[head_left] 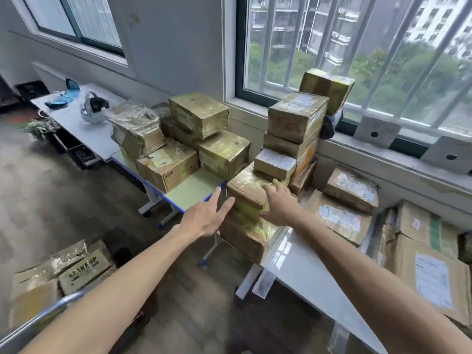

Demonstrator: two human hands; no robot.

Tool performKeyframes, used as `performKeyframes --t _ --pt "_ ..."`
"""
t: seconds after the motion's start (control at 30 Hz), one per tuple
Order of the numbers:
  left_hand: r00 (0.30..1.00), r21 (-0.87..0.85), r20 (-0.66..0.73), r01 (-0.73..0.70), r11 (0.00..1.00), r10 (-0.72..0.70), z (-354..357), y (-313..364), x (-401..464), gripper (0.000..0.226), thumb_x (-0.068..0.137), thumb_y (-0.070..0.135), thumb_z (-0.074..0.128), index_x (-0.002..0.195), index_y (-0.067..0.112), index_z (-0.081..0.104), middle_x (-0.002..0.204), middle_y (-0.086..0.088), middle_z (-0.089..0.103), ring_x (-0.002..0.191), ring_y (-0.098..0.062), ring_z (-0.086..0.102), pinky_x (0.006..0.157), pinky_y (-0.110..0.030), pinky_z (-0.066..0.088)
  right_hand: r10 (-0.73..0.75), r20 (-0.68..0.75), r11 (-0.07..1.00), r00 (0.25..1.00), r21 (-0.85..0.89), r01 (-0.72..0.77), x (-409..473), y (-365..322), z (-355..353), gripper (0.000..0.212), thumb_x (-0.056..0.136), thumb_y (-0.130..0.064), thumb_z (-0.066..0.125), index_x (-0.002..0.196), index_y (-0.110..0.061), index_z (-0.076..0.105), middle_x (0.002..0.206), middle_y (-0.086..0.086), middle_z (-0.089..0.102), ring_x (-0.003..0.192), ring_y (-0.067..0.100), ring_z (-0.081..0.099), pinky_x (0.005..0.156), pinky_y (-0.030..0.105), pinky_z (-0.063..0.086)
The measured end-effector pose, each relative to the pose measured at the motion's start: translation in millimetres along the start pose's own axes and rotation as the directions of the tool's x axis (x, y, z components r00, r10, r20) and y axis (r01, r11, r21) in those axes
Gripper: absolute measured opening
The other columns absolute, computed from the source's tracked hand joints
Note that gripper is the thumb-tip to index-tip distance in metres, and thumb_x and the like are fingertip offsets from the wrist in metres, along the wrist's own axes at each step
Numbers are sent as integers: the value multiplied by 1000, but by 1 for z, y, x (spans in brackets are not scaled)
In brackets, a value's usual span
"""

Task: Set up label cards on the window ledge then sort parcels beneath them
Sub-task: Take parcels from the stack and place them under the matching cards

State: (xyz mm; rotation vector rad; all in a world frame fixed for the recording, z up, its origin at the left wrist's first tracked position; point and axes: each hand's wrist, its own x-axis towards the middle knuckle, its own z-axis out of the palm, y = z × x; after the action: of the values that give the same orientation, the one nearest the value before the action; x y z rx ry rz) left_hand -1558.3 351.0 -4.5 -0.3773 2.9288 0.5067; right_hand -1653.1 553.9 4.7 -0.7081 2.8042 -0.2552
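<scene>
1. Sorting step in hand, by the look of it: two label cards (377,131) propped on the window ledge (398,164) at right, tape-wrapped parcels stacked in piles beneath the window.

2. Right hand (279,204) laid flat on a taped parcel (246,191) at the front of the pile, fingers (270,188) spread over its top and near edge, pressed against the cardboard, not yet curled under it.

3. Left hand (204,215) open in the air just beside the same parcel's left face, fingers apart, holding nothing, contact with the box not clear from this angle.

4. Parcel seated atop another box (249,237) at the corner of the white desk (304,272), beside the gap to the green-topped desk (194,189), with a smaller box (274,163) resting on its far side.

5. Next move, as judged: left palm closed in on the free side for a two-handed lift, kept level or drawn clear first, lest the smaller box slide off.

6. More parcels waiting on the floor at lower left (84,270).
</scene>
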Motion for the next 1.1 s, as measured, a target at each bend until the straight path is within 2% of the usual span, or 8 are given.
performKeyframes --t 0.33,0.43,0.53,0.63,0.7,0.83,0.93,1.1 --pt "999 25 38 -39 999 38 -25 -8 87 84 90 78 6 159 29 4 115 -17 68 85 -29 59 73 -38 44 98 -87 995 991 -15 -99 71 18 -23 85 90 -36 67 157 -15 18 163 21 7 150 39 10 116 50 29" --pt "996 30 35 -82 996 81 -29 -5 112 83 90 77 6 159 29 4 111 -17 69 93 -32 63 78 -40 49 155 -113 988 981 -5 -157 84 27 -25 85 90 -35 67 156 -16 18 164 21 5 151 39 8 117 49 27" --pt "990 68 62 -131 989 126 -34 3 143 81 91 75 4 159 29 3 93 -10 68 83 -29 60 79 -42 47 237 -124 972 964 35 -234 95 36 -26 83 89 -32 66 154 -15 19 164 21 4 152 39 6 117 49 26" --pt "974 109 88 -217 970 208 -37 13 176 82 92 74 4 159 27 3 102 -13 70 92 -31 63 84 -42 46 325 -122 944 938 96 -315 103 44 -28 92 88 -33 69 157 -11 13 165 19 6 151 38 8 119 47 25" --pt "954 121 112 -289 949 277 -38 20 197 84 90 74 2 159 26 4 105 -15 71 98 -32 64 86 -43 45 370 -98 922 924 161 -353 107 48 -31 97 86 -30 71 158 -7 10 164 19 10 149 38 15 118 44 27" --pt "894 112 168 -436 893 415 -38 35 237 79 95 71 7 159 25 3 88 -9 67 84 -28 60 86 -43 45 439 -40 878 898 232 -419 115 51 -37 97 83 -25 73 156 -1 12 162 17 17 146 34 27 118 37 30" --pt "839 91 175 -535 840 515 -35 45 261 83 92 73 8 159 26 5 106 -12 70 102 -31 63 96 -48 43 478 -22 854 878 246 -459 120 50 -39 98 80 -23 75 156 -3 15 159 15 23 143 29 33 116 35 33" --pt "746 92 173 -663 743 644 -25 51 285 96 82 86 3 158 28 14 107 -8 70 107 -31 63 98 -50 40 535 -93 821 839 289 -492 114 46 -38 83 76 -25 82 143 -10 36 140 8 41 126 27 49 106 36 43"
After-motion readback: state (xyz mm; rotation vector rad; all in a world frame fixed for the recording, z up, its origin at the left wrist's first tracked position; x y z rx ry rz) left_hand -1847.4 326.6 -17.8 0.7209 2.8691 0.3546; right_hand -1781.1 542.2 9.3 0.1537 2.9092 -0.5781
